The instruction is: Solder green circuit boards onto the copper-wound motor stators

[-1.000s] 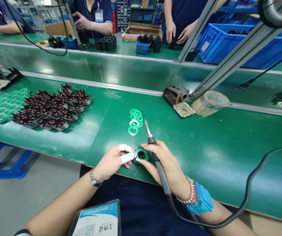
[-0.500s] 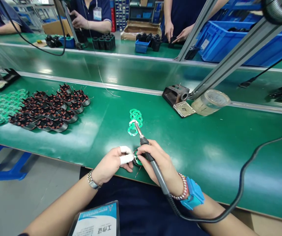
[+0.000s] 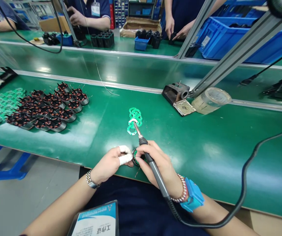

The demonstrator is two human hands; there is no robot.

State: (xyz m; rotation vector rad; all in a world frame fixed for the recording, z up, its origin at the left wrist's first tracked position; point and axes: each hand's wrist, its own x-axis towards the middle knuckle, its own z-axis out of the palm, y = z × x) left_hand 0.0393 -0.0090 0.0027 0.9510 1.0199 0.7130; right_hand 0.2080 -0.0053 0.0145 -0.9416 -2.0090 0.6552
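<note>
While both hands stay close together over the green bench mat [image 3: 205, 157], the right hand [image 3: 162, 160] is closed around a slim black soldering iron [image 3: 153, 167], held like a pen. Its long axis runs diagonally from lower right to upper left, so the bare metal tip [image 3: 136, 128] points away from the person, toward a small pile of flat green ring-shaped circuit boards [image 3: 135, 117]. The left hand [image 3: 110, 160], with white cots on two fingers [image 3: 125, 159], grips a round coil part with a green ring board [image 3: 136, 156] by its edge. This part sits between the hands, near the mat's front edge, partly hidden by fingers; whether the tip touches the pile, one cannot tell.
</note>
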